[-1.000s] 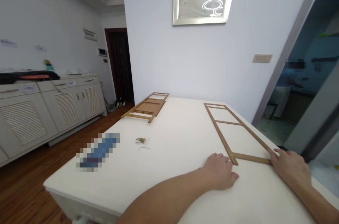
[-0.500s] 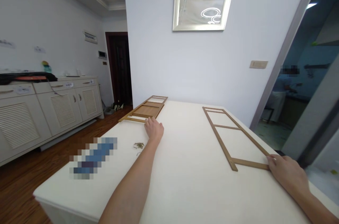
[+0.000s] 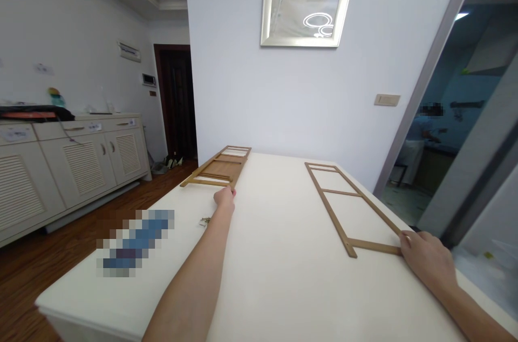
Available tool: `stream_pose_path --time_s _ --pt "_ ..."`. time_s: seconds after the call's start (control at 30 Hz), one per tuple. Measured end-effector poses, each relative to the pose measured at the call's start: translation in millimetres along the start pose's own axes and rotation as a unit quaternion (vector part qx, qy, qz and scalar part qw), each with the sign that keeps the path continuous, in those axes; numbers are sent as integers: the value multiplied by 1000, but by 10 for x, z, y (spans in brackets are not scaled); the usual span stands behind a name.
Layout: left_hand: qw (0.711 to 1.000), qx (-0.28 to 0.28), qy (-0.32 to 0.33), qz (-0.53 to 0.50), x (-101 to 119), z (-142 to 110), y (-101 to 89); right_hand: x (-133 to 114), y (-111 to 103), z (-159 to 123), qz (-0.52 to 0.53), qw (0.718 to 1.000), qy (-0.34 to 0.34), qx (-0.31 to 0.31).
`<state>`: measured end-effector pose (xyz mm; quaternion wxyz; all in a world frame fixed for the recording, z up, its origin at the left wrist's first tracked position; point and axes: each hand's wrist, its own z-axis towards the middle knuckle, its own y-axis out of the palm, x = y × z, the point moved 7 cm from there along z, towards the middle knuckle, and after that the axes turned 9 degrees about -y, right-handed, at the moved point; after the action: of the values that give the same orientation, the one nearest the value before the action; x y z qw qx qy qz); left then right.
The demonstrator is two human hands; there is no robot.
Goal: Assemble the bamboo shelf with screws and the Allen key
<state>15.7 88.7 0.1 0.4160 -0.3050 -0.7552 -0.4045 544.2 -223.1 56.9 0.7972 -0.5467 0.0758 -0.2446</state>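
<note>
On the left of the white table [image 3: 267, 277] lies a ladder-like wooden frame [image 3: 202, 182], with flat brown wooden panels [image 3: 230, 168] stacked on it. My left hand [image 3: 225, 199] is closed at the near right corner of this stack; its fingertips are partly hidden, and the frame seems to be in its grip. A second wooden frame with crossbars [image 3: 342, 192] lies flat on the right side. My right hand [image 3: 428, 257] is closed on that frame's near right corner, thumb on top. Small metal fittings [image 3: 205, 221] lie beside my left forearm, partly covered by it.
A blurred blue item [image 3: 140, 242] lies at the table's left. The far table edge meets a white wall [image 3: 267, 110] with a framed picture [image 3: 303, 40]. White cabinets [image 3: 93, 164] stand to the left. Through the doorway at right, a person [image 3: 415, 137] is in another room.
My left hand has gone from fingers laid over the stack's near end to a closed grip at its near right corner. My right hand stays at its frame's corner. The view has shifted slightly.
</note>
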Motion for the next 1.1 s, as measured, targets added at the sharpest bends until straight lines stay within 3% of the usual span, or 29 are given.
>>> stream_pose_path --time_s 0.07,0.13,0.2,0.27,0.3,0.37,0.53,0.67,0.73,0.83,0.97,1.1 --pt "999 -14 -42 -30 -57 -19 35 -110 -72 18 -17 999 -20 28" --pt "996 -30 -68 -52 -95 -53 68 -374 -189 54 -7 996 -61 60" --pt "993 -51 -84 -68 -127 -91 99 -817 -349 92 72 985 -129 90" --pt "990 -75 -95 -72 -162 -130 131 -1309 -494 145 215 962 -140 92" --pt "989 -86 -99 -71 -179 -148 146 -1578 -523 181 312 939 -129 68" --pt "987 -105 -104 -66 -211 -184 180 -2171 -457 248 529 845 -76 -38" --pt "982 -144 -115 -39 -291 -310 300 -3474 -316 384 656 738 -20 -153" --pt "975 -181 -124 -14 -400 -469 413 -4062 -168 465 729 648 26 -219" --pt "972 -198 -130 -1 -456 -552 465 -4171 -107 510 748 618 46 -239" --pt "965 -223 -141 12 -519 -683 550 -4123 -33 553 766 591 77 -241" --pt "951 -264 -160 17 -599 -947 698 -3812 -38 497 800 559 82 -203" --pt "929 -321 -184 10 -754 -1394 838 -3345 -138 316 828 531 69 -166"
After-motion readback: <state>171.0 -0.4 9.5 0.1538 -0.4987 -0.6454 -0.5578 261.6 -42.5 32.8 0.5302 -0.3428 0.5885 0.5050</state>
